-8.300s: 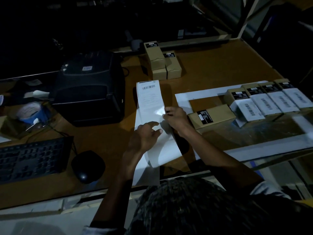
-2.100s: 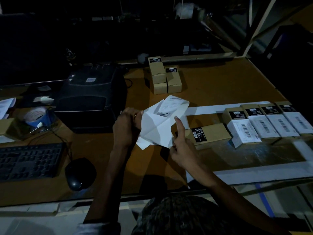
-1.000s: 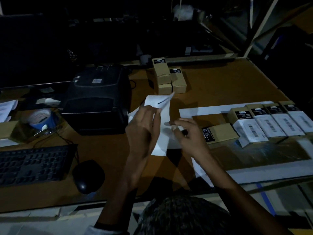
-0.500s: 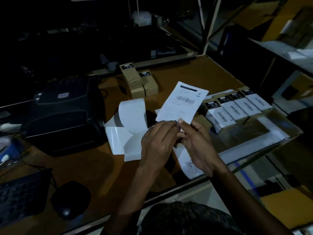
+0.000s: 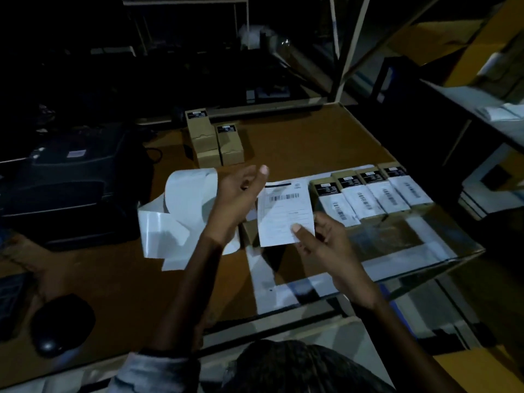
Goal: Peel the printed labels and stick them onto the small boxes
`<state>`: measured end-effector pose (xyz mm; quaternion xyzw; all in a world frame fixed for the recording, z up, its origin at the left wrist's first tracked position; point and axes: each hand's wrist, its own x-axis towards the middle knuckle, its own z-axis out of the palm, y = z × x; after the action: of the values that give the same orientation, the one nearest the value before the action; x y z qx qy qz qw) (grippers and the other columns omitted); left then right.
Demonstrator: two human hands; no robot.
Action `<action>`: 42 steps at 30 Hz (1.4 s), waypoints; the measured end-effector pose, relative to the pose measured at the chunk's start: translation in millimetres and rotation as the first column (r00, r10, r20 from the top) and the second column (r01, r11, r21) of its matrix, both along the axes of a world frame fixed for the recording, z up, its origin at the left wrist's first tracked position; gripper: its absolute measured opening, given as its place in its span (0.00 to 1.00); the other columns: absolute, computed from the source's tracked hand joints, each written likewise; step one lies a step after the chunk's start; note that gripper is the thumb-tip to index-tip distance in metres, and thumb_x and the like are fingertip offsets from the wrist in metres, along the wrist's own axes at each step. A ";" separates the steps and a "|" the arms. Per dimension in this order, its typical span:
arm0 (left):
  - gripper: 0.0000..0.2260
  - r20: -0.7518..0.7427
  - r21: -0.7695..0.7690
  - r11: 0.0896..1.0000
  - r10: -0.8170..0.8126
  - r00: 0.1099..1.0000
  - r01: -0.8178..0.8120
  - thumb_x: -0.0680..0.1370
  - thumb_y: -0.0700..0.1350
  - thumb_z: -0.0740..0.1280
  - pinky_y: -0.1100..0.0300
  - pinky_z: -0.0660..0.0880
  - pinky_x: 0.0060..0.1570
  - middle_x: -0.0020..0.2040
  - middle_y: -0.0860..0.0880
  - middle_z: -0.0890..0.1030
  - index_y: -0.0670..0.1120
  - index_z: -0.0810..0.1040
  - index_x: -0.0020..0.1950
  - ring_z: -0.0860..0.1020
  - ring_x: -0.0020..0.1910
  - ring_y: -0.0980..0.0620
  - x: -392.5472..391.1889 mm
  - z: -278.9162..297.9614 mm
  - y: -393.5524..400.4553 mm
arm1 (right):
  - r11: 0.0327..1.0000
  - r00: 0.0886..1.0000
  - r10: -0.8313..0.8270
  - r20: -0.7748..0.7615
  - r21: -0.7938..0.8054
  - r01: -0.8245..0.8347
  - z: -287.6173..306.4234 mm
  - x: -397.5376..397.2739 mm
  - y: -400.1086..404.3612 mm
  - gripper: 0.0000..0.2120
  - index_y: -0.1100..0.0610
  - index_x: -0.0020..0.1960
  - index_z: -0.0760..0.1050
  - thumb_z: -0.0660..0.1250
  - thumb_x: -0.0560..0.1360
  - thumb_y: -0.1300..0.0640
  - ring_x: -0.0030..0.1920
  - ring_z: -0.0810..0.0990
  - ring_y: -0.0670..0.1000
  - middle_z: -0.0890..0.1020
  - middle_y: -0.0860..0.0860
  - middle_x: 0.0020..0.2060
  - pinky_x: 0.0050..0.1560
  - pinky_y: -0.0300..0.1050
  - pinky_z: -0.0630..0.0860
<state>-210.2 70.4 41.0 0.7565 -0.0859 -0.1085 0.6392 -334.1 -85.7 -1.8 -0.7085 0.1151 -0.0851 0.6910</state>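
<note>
My right hand [image 5: 329,242] pinches the lower right corner of a peeled white barcode label [image 5: 283,214] and holds it over the table. Just left of the label is my left hand [image 5: 236,199], raised with loose fingers and gripping nothing. A plain brown box [image 5: 249,232] shows partly under the label's left edge. To the right runs a row of several labelled small boxes [image 5: 371,191]. The empty white backing strip [image 5: 175,219] lies curled on the table, left of my left hand.
A short stack of brown boxes [image 5: 214,139] stands at the back of the brown table [image 5: 297,143]. A black label printer [image 5: 71,182] sits at the left, a mouse [image 5: 59,324] near the front left. A glass sheet [image 5: 397,245] covers the right front.
Half a second ago both hands pinched the label's lower edge with it held upright. Now my left hand has let go and the label is lower, over the plain box.
</note>
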 end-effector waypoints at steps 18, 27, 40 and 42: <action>0.08 0.054 0.112 0.987 -0.124 0.991 0.117 0.72 0.40 0.77 0.55 0.80 0.41 0.42 0.44 0.87 0.36 0.84 0.45 0.86 0.42 0.46 7.8 -10.5 -58.0 | 0.991 0.973 0.029 -0.229 0.135 0.002 -46.7 -6.1 -58.3 0.07 0.53 0.53 0.83 0.74 0.76 0.53 0.38 0.78 0.49 0.87 0.54 0.47 0.35 0.42 0.77; 0.06 0.265 0.164 0.981 -0.146 0.953 0.105 0.75 0.42 0.75 0.57 0.73 0.38 0.40 0.41 0.84 0.39 0.87 0.41 0.79 0.39 0.48 34.6 -37.0 -43.2 | 0.948 0.934 -0.014 -0.356 0.292 0.125 -60.1 12.0 -36.7 0.13 0.55 0.47 0.85 0.77 0.71 0.46 0.31 0.76 0.46 0.80 0.50 0.32 0.34 0.42 0.74; 0.07 0.091 0.080 0.993 -0.098 0.991 0.090 0.76 0.42 0.74 0.58 0.76 0.39 0.42 0.45 0.87 0.38 0.86 0.43 0.85 0.42 0.46 48.3 -74.8 -44.8 | 0.921 0.913 -0.208 -0.351 0.243 0.303 -77.3 21.4 -19.3 0.13 0.56 0.44 0.83 0.76 0.73 0.46 0.42 0.85 0.45 0.87 0.47 0.39 0.44 0.43 0.82; 0.07 0.038 0.096 0.991 -0.093 0.995 0.089 0.75 0.43 0.75 0.56 0.76 0.40 0.40 0.45 0.86 0.39 0.86 0.41 0.85 0.41 0.46 52.9 -81.0 -52.2 | 0.902 0.911 -0.219 -0.350 0.284 0.326 -83.0 23.8 -20.0 0.13 0.58 0.46 0.83 0.77 0.72 0.48 0.47 0.87 0.50 0.88 0.51 0.43 0.53 0.51 0.83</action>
<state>-157.3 18.2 -40.0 0.7832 -0.1288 -0.1253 0.5953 -310.3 -105.7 -84.8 -0.5609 0.3340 -0.0490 0.7559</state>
